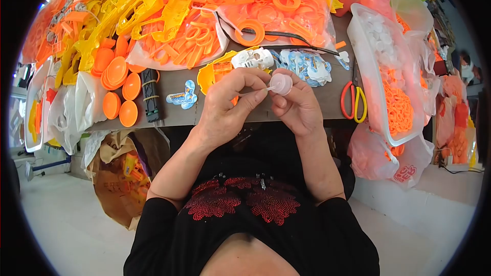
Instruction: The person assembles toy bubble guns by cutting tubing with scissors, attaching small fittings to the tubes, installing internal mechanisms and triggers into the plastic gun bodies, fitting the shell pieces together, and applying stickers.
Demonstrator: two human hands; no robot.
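In front of my chest, both hands meet over the table's near edge. My right hand has its fingers closed round a small translucent round plastic piece. A thin white stem or string runs from that piece to my left hand, whose thumb and forefinger pinch it. Just beyond the fingers lies a yellow plastic part with orange inside. Beside it is a white part with holes. Blue and white printed stickers or cards are heaped behind my right hand, and another printed piece lies left of my hands.
Orange cups and a black strapped bar lie at left. Scissors with red and yellow handles rest at right, by a white bin of clear and orange pieces. Orange parts pile up behind. A paper bag stands below left.
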